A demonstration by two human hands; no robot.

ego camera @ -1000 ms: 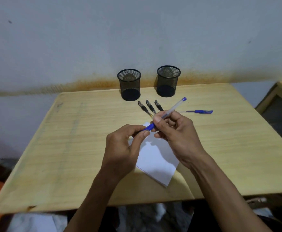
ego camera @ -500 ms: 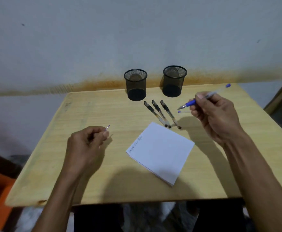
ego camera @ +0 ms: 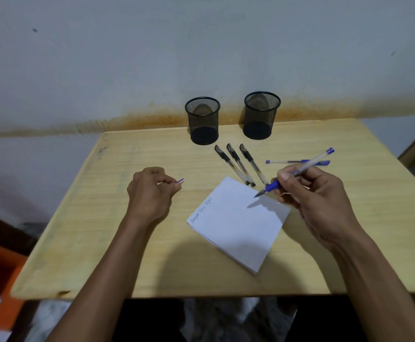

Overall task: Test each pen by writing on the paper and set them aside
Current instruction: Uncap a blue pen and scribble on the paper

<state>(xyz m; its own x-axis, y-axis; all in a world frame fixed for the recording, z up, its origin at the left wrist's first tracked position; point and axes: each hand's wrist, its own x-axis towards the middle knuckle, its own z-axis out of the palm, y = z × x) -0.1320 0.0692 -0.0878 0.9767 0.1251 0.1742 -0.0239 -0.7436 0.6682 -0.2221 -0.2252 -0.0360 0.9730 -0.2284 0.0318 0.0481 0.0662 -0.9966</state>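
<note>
Right hand [ego camera: 317, 196] clamped in a writing grip on the blue pen [ego camera: 297, 171], fingers on its blue rubber sleeve, tip poised just above the far corner of the paper [ego camera: 238, 223]. Left hand [ego camera: 149, 193], well apart to the left of the paper, is pinched shut on the cap [ego camera: 180, 180]. Three black pens [ego camera: 236, 164] lie side by side just beyond the paper; a second blue pen [ego camera: 297, 162] lies beyond its right corner. Two cups [ego camera: 202, 119] stand farther back on the counter [ego camera: 103, 230]. Pen judged light, stiff and smooth-barrelled: hold at the sleeve near the tip. Paper is loose and may slide under the stroke.
</note>
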